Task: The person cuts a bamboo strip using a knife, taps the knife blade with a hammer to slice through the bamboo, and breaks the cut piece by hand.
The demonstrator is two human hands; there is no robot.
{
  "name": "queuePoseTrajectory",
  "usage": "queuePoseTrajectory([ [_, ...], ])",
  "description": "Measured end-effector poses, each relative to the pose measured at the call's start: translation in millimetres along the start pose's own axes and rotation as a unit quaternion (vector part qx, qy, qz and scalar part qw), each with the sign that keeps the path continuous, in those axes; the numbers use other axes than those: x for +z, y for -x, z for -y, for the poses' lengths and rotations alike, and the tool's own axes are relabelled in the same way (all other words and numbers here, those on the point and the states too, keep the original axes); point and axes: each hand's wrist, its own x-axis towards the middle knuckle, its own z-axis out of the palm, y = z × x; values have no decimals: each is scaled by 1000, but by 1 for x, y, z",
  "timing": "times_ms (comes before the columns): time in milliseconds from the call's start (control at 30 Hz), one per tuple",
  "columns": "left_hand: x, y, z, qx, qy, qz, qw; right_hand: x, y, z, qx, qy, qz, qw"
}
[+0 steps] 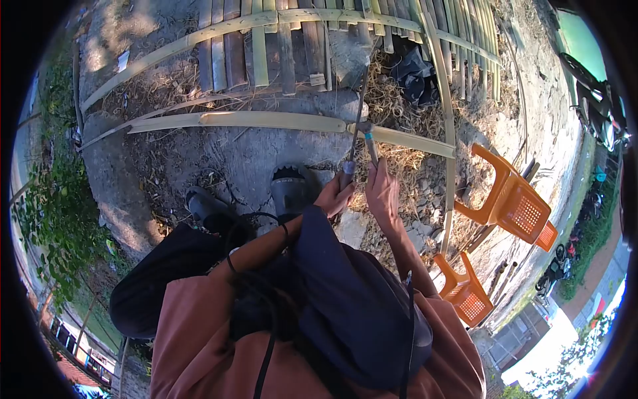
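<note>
In the head view my left hand [333,198] is closed round the dark handle of a long thin blade [362,100], which points away from me. Just to its right, my right hand [383,189] grips the wooden handle of a hammer-like tool [370,141] with a turquoise band. The tool's head lies at the blade, over a long split bamboo strip [272,120]. This strip runs from left to right just beyond both hands. Whether the blade touches or enters the strip is too small to tell.
Beyond are rows of bamboo slats [259,53], a curved bamboo strip [193,41] and a black bag [415,73]. Shavings [412,166] cover the ground. Orange plastic chairs [525,209] [468,299] stand at the right, and a motorcycle [598,110] is farther off.
</note>
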Motion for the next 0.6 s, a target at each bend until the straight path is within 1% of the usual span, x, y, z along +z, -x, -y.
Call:
queuePoseTrajectory([
  [67,-2,-1,1,5,15,-9,1000,-21,-6,23,45,-21,35,998],
  [100,-3,0,3,-6,-1,-2,1000,-25,-4,27,24,-9,9,1000],
  [133,-4,-2,4,-13,-17,4,1000,-24,-3,26,25,-9,11,1000],
  [200,-4,-3,4,-15,-15,-2,1000,-23,-1,27,-11,-60,-66,996],
  [233,-3,-1,4,-14,-15,-6,1000,-17,-1,22,-7,-41,-43,998],
  [267,-2,1,1,-10,-17,-3,1000,-13,0,19,-9,-41,-48,998],
  [333,-1,-1,-5,7,6,-5,1000,-10,-5,17,49,-5,50,998],
  [367,-6,-10,-9,17,3,-8,1000,-7,-7,16,5,-22,1,1000],
  [400,-5,-4,-7,3,-10,-7,1000,-7,-1,12,11,-23,4,1000],
  [467,-4,-2,-6,-3,-24,-6,1000,-10,-8,7,39,-66,-41,996],
  [500,-4,-1,-8,-2,-25,-1,1000,-13,-15,2,20,-80,-79,993],
  [600,2,3,-2,9,-39,-5,999,-26,-50,-11,39,-43,-108,992],
])
